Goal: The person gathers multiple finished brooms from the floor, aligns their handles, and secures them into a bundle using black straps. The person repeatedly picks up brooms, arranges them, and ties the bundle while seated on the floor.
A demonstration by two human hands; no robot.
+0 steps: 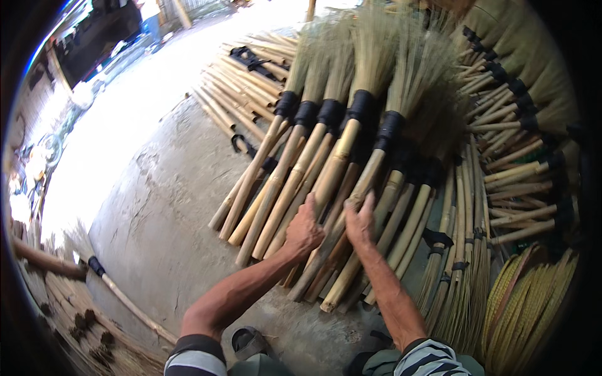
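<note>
In front of me lies a pile of brooms with pale bamboo handles, black bindings and feathery grass heads. My left hand (305,229) is closed around the lower handle of one broom (342,153), its index finger lying along the bamboo. Close beside it, my right hand (360,222) grips another broom (370,170) at mid-handle, and that handle slants down to the near left between my arms. Both grass heads fan out toward the far side. The palms and some fingers are hidden. More broom handles (266,182) lie side by side at the left of the pile.
Bamboo poles (229,88) lie beyond the pile on the concrete floor (147,188). Stacked brooms (523,119) line the right side, above a bundle of yellow woven strips (530,301). A single broom (125,297) and grass bundles (69,313) lie at the left. My sandalled foot (249,341) is below.
</note>
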